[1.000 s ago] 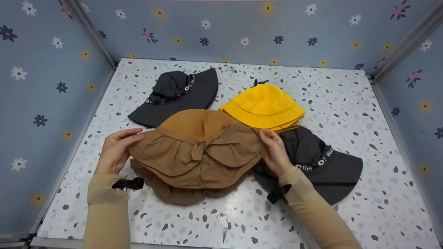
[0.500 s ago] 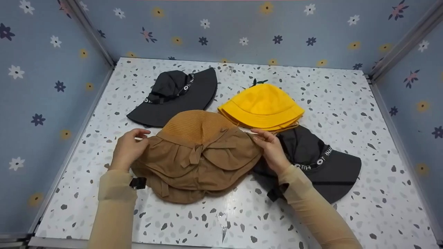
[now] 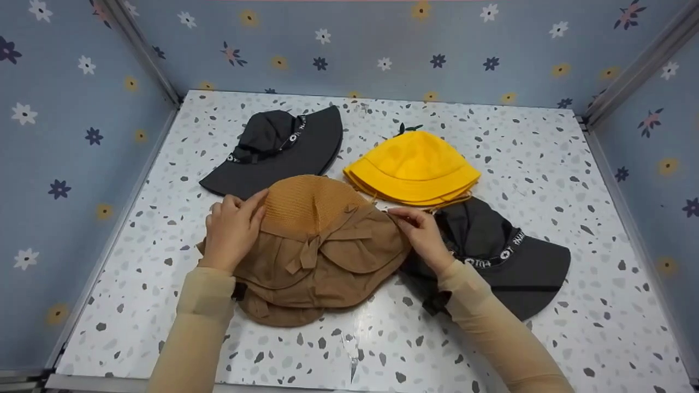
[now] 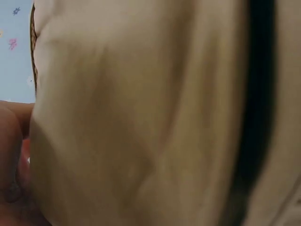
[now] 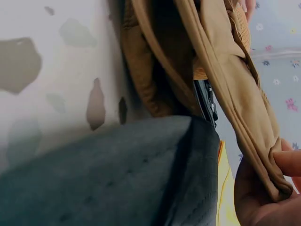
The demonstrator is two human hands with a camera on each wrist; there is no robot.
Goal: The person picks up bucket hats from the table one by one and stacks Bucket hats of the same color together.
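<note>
A brown sun hat [image 3: 315,256] with a woven tan crown, a gathered cloth brim and a tied bow lies at mid-table. More brown brim shows beneath it. My left hand [image 3: 232,234] is at the left of its crown, fingertips against the weave; whether they pinch cloth is hidden. In the left wrist view, beige sleeve [image 4: 117,117] covers most of the picture. My right hand [image 3: 426,234] pinches the right edge of the brim, and the right wrist view shows that folded brim edge [image 5: 244,103] between thumb and fingers.
Yellow bucket hats [image 3: 412,164] sit stacked behind the brown hat. A black hat [image 3: 524,278] with a lettered band lies partly under my right forearm; another black hat [image 3: 284,147] lies at the back left. Patterned blue walls [image 3: 355,49] bound the speckled table [image 3: 519,147].
My left hand has left the brim's left edge and moved right to the crown. The crown's left side has drawn inward. My right hand has stayed at the brim, shifting slightly left.
</note>
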